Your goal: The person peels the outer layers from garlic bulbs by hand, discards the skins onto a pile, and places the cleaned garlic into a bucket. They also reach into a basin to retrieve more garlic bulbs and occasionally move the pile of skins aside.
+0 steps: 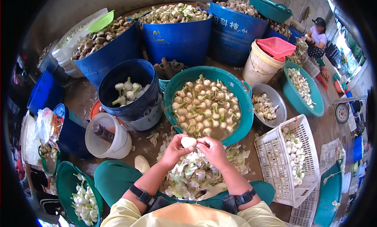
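A pale, smooth garlic bulb is held up in front of me. My left hand is closed round its left side, thumb and fingers gripping it. The fingers of my right hand are pinched together at the bulb's right side; whether they grip skin or stem there is too small to tell. Just beyond my hands stands a green basin of murky water, full of garlic bulbs. Below my hands lies a heap of loose garlic peelings between my knees.
A white plastic crate with peeled bulbs stands on the right, near a metal bowl. To the left are a dark blue bucket and a white bucket. Large blue barrels line the back. Another person sits far right.
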{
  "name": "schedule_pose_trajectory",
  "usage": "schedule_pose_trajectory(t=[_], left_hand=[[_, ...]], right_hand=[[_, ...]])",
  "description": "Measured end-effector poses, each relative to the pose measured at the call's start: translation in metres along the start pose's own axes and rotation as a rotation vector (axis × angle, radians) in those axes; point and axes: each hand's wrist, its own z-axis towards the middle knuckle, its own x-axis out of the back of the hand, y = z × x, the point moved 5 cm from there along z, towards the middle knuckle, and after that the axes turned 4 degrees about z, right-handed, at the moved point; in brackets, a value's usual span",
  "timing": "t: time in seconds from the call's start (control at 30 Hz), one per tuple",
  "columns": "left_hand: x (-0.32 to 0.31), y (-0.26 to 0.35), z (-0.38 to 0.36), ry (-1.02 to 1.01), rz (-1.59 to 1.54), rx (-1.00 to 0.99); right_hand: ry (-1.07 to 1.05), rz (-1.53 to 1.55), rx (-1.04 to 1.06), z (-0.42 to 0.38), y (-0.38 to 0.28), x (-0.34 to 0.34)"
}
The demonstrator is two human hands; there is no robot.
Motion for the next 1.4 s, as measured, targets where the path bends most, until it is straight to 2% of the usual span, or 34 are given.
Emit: schedule_pose_trajectory(t=[0.07,0.13,0.2,0.27,0.33,0.4,0.53,0.67,0.73,0.8,0.87,0.9,0.93,1.0,1.03,1.1,1.13,1.17,1.23,1.3,1.33,1.37,1.4], left_hand=[[0.000,-0.015,0.000,0.037,-0.247,0.025],[-0.002,-0.020,0.001,0.015,-0.299,0.052],[-0.003,-0.021,0.002,0.049,-0.338,0.068],[-0.004,-0.015,0.003,0.077,-0.253,0.029],[-0.004,-0.014,0.004,0.106,-0.169,-0.009],[-0.006,-0.010,0.005,0.089,-0.116,-0.165],[-0.004,-0.014,0.005,0.110,-0.126,-0.155],[-0.005,-0.017,0.003,0.082,-0.120,-0.095],[-0.006,-0.016,0.002,0.074,-0.151,-0.046],[-0.007,-0.014,0.004,0.038,-0.243,-0.040],[-0.003,-0.012,0.008,0.055,-0.194,-0.078],[-0.002,-0.011,0.009,0.069,-0.144,-0.113],[-0.002,-0.013,0.009,0.069,-0.147,-0.110],[-0.004,-0.009,0.010,0.052,-0.024,-0.177],[-0.002,-0.007,0.011,0.054,-0.025,-0.176],[0.001,-0.002,0.010,0.031,0.232,-0.156],[0.001,-0.003,0.010,0.034,0.230,-0.156],[0.001,-0.004,0.010,0.028,0.203,-0.146],[-0.001,-0.003,0.010,0.022,0.176,-0.136],[-0.009,0.001,0.008,-0.038,-0.142,-0.095],[-0.009,0.002,0.008,-0.041,-0.143,-0.093],[-0.009,0.004,0.009,-0.052,-0.213,-0.114],[-0.008,0.007,0.010,-0.061,-0.284,-0.138]], right_hand=[[0.031,0.052,0.021,0.000,-0.001,-0.001],[0.047,-0.051,0.018,0.001,0.000,-0.002],[0.071,-0.029,0.021,0.003,0.004,0.000],[0.092,-0.007,0.025,0.004,0.004,0.002],[0.070,-0.177,0.127,0.002,-0.006,0.004],[0.054,-0.226,0.163,0.002,-0.009,0.002],[0.072,-0.290,0.267,0.006,-0.009,0.000],[0.085,-0.388,0.284,0.012,-0.004,-0.002],[0.036,-0.138,0.058,0.015,0.004,0.006],[0.016,-0.143,0.009,0.016,0.012,0.010],[0.032,0.096,-0.039,0.011,0.009,0.014],[-0.001,-0.049,0.013,0.009,-0.007,0.013],[-0.002,-0.051,0.008,0.010,-0.005,0.012],[0.009,-0.304,0.304,0.010,-0.017,0.010],[-0.014,-0.337,0.331,0.011,-0.020,0.008],[-0.022,-0.377,0.330,0.013,-0.017,0.005],[-0.027,-0.417,0.330,0.014,-0.017,0.004],[-0.028,-0.418,0.330,0.013,-0.018,0.003],[-0.045,-0.227,0.133,0.015,-0.013,0.004],[0.033,-0.254,0.157,0.015,-0.011,0.011],[0.113,-0.284,0.186,0.015,-0.010,0.018],[0.112,-0.192,0.044,0.016,0.004,0.027],[0.114,-0.194,0.044,0.014,0.014,0.030]])
